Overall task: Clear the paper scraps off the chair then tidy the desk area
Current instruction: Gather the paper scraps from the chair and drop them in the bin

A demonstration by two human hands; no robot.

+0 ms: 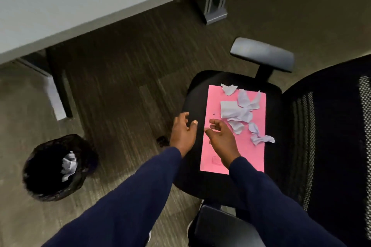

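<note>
Paper scraps [242, 111] heaped on pink sheet [233, 126] atop chair [192, 98] seat. Left hand [183, 132], right hand [220, 138]: both 2 spread, grasping nothing, near heap. Probably mid-clearing; next, gather and carry left to bin [38, 168], some scraps already inside. Nothing blocking. Desk [70, 2] beyond.

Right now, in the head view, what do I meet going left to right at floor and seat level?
Black-lined round waste bin holding crumpled white paper → left hand → right hand → torn white paper scraps on the pink sheet → black mesh chair backrest.
</note>
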